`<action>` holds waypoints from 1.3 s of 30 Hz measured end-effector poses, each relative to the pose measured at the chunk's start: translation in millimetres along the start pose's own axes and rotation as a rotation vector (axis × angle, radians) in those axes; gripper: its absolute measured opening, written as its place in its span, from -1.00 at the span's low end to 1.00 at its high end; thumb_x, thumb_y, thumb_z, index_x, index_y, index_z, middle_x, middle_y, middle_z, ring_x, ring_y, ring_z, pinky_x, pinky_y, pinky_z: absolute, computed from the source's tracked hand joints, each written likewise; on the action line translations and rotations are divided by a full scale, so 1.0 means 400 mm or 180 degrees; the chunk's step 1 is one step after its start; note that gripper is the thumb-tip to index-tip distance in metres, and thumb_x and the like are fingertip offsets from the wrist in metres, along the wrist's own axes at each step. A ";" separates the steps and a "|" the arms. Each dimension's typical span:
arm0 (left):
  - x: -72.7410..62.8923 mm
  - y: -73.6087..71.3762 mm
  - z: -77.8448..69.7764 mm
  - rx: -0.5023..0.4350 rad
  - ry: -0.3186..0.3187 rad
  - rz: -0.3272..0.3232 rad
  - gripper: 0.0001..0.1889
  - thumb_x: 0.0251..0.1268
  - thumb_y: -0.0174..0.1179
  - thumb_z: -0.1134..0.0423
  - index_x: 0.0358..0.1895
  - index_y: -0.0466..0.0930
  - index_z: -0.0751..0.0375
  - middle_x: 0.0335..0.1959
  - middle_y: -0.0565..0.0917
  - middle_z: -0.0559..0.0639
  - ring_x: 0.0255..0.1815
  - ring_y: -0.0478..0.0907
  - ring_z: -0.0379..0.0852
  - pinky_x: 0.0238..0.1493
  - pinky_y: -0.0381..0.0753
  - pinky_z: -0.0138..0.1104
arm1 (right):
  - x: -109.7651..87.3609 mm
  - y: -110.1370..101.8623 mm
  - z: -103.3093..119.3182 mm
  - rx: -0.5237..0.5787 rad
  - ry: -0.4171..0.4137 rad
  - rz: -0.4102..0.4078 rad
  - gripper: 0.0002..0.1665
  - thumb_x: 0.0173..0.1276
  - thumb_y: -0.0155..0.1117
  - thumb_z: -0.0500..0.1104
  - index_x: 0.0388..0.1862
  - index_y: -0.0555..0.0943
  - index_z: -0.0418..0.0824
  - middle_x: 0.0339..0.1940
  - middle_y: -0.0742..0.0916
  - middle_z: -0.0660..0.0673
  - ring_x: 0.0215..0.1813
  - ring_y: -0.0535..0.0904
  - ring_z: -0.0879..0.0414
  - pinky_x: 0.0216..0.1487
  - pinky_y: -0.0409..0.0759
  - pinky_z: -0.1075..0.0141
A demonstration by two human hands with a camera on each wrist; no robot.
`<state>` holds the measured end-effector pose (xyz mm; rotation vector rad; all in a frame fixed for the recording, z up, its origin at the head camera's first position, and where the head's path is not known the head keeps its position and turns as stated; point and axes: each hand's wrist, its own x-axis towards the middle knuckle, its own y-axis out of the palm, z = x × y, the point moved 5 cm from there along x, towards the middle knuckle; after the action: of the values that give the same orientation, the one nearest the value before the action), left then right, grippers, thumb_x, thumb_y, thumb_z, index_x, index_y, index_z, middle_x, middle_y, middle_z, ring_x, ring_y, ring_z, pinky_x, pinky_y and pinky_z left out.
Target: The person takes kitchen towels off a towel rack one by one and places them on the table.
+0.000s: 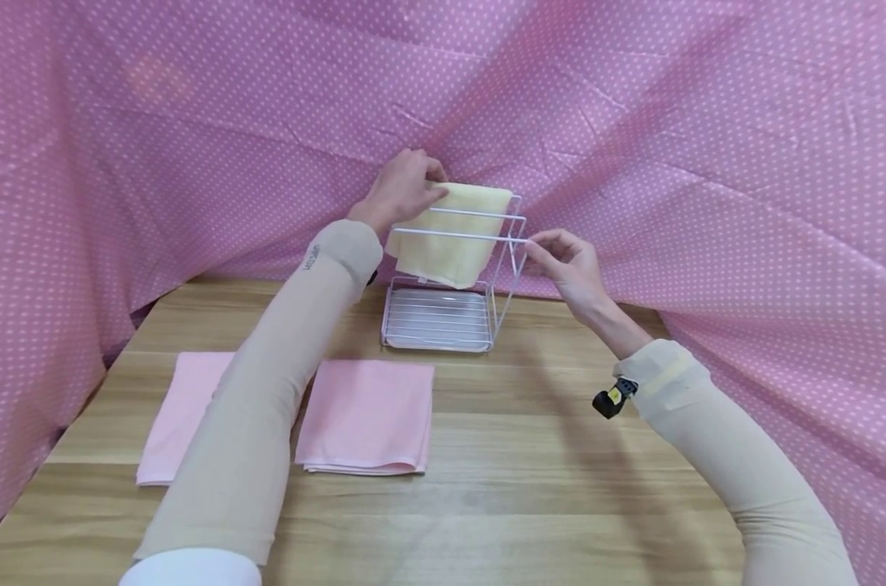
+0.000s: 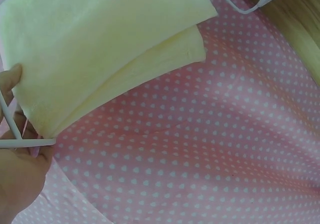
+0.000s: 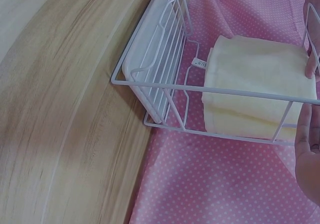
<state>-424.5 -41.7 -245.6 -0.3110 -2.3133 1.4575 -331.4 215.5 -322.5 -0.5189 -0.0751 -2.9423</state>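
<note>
A pale yellow folded cloth hangs over the rear top bar of a white wire rack. My left hand pinches the cloth's upper left corner between thumb and fingers; the left wrist view shows the cloth's layered lower edges fanned slightly apart. At the rack's front right top corner, my right hand holds the bar end with thumb and fingertips. Below the cloth, a white tray sits at the rack's wire base. A small white label shows at the cloth's lower edge.
Two folded pink cloths lie on the wooden table: one in front of the rack, another farther left, partly behind my left sleeve. A pink dotted curtain hangs close behind the rack and along both sides.
</note>
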 end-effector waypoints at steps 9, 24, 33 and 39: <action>-0.001 -0.007 -0.006 0.0086 0.0138 -0.0097 -0.71 0.58 0.23 0.12 0.17 0.72 0.17 0.18 0.69 0.12 0.19 0.48 0.04 0.34 0.52 -0.15 | 0.002 -0.001 0.002 -0.0035 -0.0018 0.0019 -0.84 0.52 0.31 -0.34 -0.15 0.73 -0.09 -0.24 0.84 0.04 -0.24 0.82 0.14 -0.10 0.81 0.34; -0.005 -0.034 -0.019 0.0116 0.0205 -0.0115 -0.67 0.63 0.16 0.06 0.22 0.70 0.13 0.15 0.67 0.11 0.21 0.49 0.05 0.30 0.57 -0.12 | -0.002 -0.001 -0.001 0.0049 -0.0031 -0.0037 -0.77 0.51 0.30 -0.37 -0.19 0.74 -0.04 -0.31 0.82 0.07 -0.31 0.80 0.23 -0.14 0.81 0.35; -0.017 -0.081 -0.037 0.0049 0.0242 -0.0108 -0.68 0.63 0.16 0.08 0.22 0.69 0.15 0.18 0.67 0.12 0.26 0.52 0.06 0.36 0.57 -0.10 | -0.002 -0.004 0.000 0.0022 -0.0015 -0.0026 -0.81 0.51 0.31 -0.36 -0.17 0.74 -0.07 -0.30 0.83 0.05 -0.28 0.82 0.13 -0.13 0.82 0.32; -0.029 -0.105 -0.048 -0.0030 0.0247 -0.0055 -0.69 0.63 0.16 0.10 0.20 0.70 0.14 0.21 0.67 0.13 0.29 0.53 0.06 0.42 0.54 -0.08 | -0.004 -0.002 0.002 0.0047 0.0000 -0.0016 -0.83 0.51 0.32 -0.36 -0.17 0.74 -0.09 -0.29 0.83 0.04 -0.27 0.83 0.13 -0.12 0.82 0.30</action>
<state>-405.0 -48.7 -202.6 -0.3433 -2.2567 1.4018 -329.9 216.6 -322.1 -0.5174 -0.0981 -2.9442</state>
